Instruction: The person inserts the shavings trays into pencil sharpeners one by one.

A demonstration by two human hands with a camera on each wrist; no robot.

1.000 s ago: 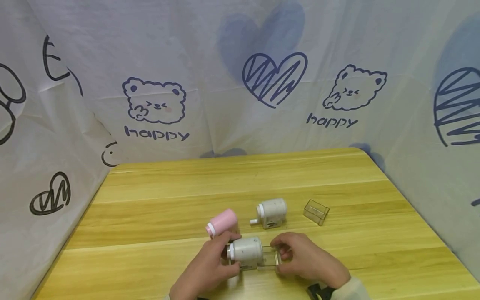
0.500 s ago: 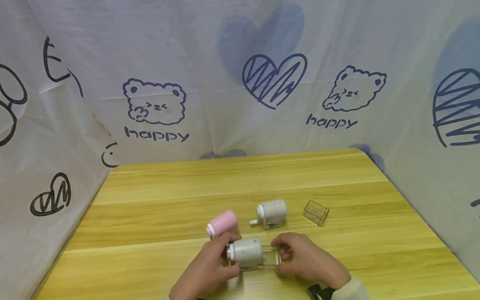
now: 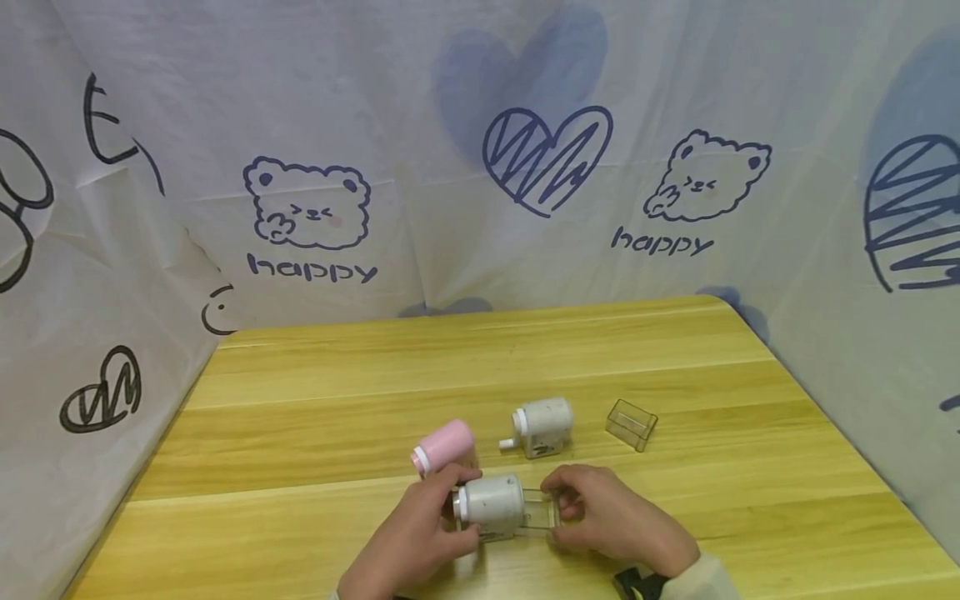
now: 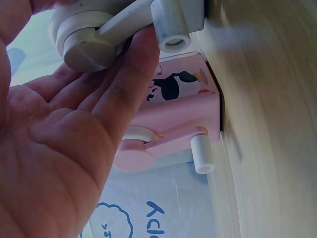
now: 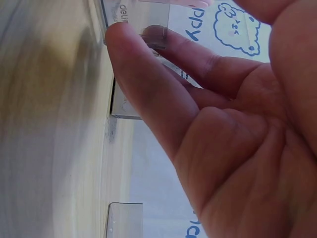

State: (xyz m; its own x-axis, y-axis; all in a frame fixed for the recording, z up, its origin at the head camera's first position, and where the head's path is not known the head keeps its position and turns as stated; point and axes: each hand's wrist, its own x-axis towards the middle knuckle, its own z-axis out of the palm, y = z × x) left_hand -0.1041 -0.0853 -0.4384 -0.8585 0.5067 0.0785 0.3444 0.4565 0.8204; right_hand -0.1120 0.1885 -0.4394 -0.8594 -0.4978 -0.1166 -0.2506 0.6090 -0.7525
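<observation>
My left hand (image 3: 420, 529) grips a grey-white crank pencil sharpener (image 3: 492, 500) by its crank end, thumb in front and fingers behind. In the left wrist view its crank handle (image 4: 171, 27) hangs beside the palm. A see-through shavings drawer (image 3: 537, 510) sticks partly out of the sharpener's right end. My right hand (image 3: 611, 517) pinches the drawer's outer end between thumb and fingers. Lettering shows on the clear drawer wall (image 5: 138, 22) in the right wrist view. Just behind the left fingers stands a pink crank sharpener (image 3: 448, 446), its panda picture visible from the left wrist.
A second grey-white sharpener (image 3: 547, 422) stands behind the held one, crank to the left. To its right lies a loose clear drawer (image 3: 632, 425). All rest on a wood-grain table (image 3: 322, 392), with printed white cloth (image 3: 420, 167) hanging behind and at the sides.
</observation>
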